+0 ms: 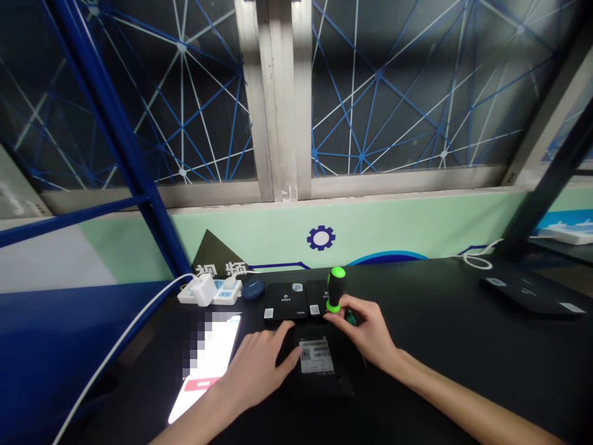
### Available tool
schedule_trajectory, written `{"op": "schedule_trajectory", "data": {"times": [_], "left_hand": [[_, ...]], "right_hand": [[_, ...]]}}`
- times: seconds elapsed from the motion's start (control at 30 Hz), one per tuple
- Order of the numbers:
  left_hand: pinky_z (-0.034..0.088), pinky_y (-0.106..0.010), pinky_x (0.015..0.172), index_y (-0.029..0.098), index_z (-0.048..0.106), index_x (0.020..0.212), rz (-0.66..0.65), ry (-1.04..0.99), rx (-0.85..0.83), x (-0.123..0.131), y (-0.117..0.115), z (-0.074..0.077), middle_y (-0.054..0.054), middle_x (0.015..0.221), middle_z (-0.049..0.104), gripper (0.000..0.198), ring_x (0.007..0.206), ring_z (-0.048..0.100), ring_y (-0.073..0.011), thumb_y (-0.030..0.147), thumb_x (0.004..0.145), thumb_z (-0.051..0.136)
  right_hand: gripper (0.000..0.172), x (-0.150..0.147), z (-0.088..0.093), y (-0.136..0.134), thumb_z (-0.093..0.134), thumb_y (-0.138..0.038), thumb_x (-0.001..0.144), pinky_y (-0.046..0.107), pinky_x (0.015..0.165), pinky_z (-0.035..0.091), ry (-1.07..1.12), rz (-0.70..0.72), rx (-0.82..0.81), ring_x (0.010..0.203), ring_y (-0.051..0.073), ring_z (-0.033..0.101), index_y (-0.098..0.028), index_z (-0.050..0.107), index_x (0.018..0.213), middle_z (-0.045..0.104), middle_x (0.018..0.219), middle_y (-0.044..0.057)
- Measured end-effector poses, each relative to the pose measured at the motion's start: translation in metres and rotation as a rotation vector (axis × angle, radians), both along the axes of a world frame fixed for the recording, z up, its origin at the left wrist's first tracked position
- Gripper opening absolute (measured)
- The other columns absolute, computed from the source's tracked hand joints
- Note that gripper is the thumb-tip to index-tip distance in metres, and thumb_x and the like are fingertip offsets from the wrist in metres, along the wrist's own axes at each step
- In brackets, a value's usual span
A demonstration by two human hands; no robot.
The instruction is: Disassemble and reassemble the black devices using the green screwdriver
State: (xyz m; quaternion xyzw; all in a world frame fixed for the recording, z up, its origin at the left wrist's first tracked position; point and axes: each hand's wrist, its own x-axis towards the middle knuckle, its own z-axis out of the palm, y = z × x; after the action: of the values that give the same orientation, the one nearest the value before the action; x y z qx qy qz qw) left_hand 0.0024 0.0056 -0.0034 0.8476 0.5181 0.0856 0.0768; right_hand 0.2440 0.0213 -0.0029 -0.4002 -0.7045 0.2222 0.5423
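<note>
A screwdriver [336, 290] with a black and bright green handle stands upright in my right hand [368, 327], pinched between thumb and fingers. Its lower end is hard to make out. A flat black box-shaped device [324, 386] with a printed white label [316, 356] lies below it. My left hand [262, 364] rests at the device's left side, thumb and index finger apart and touching its edge. A dark green object [351, 318], partly hidden, shows beside my right fingers.
Behind the labelled device lie two black boxes [286, 301] [317, 298], with a dark blue mouse-like object [252, 289] beside them. A lit phone [210, 358] lies left, near a white power strip [227, 293] and its cable. Another flat black device [532, 293] lies far right.
</note>
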Motion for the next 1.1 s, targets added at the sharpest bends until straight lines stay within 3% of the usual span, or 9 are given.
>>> {"op": "schedule_trajectory", "data": {"times": [0.17,0.3,0.57,0.8,1.1], "left_hand": [[0.046,-0.044,0.080,0.028,0.045,0.139,-0.003,-0.018,-0.023,0.000,0.002,-0.004,-0.009,0.102,0.070,0.053,0.093,0.065,-0.0331,0.060,0.099,0.032],[0.046,-0.046,0.078,0.020,0.043,0.142,-0.033,0.079,-0.006,0.003,0.001,-0.004,-0.013,0.102,0.070,0.061,0.092,0.065,-0.0360,0.061,0.100,0.026],[0.046,-0.044,0.077,0.018,0.046,0.141,-0.033,0.094,0.024,0.005,0.001,-0.001,-0.013,0.100,0.070,0.062,0.091,0.066,-0.0348,0.060,0.100,0.025],[0.046,-0.046,0.080,0.021,0.047,0.141,-0.018,0.023,-0.017,0.000,0.004,-0.007,-0.013,0.101,0.070,0.064,0.093,0.065,-0.0357,0.064,0.098,0.028],[0.046,-0.048,0.082,0.022,0.045,0.142,0.027,0.011,-0.069,0.001,0.006,-0.006,-0.012,0.100,0.068,0.063,0.094,0.063,-0.0351,0.063,0.096,0.035]], "right_hand": [[0.017,0.004,-0.004,0.002,0.069,-0.030,0.087,0.027,0.062,0.046,-0.068,-0.020,0.078,0.061,0.015,0.056,-0.020,0.064,0.076,0.062,0.068,0.001],[0.010,0.004,-0.006,0.003,0.065,-0.026,0.091,0.028,0.064,0.047,-0.105,0.031,0.092,0.065,0.016,0.059,-0.020,0.067,0.083,0.064,0.073,0.003],[0.006,0.010,-0.001,0.005,0.059,-0.020,0.092,0.033,0.072,0.049,-0.255,0.051,0.239,0.076,0.020,0.061,-0.021,0.065,0.089,0.067,0.083,0.007],[0.013,0.009,-0.008,0.006,0.069,-0.029,0.088,0.032,0.067,0.047,-0.171,-0.029,0.166,0.071,0.019,0.059,-0.021,0.063,0.079,0.066,0.076,0.003],[0.011,0.007,-0.009,0.003,0.064,-0.025,0.091,0.033,0.070,0.047,-0.155,0.002,0.154,0.074,0.020,0.059,-0.021,0.061,0.081,0.066,0.078,0.004]]}}
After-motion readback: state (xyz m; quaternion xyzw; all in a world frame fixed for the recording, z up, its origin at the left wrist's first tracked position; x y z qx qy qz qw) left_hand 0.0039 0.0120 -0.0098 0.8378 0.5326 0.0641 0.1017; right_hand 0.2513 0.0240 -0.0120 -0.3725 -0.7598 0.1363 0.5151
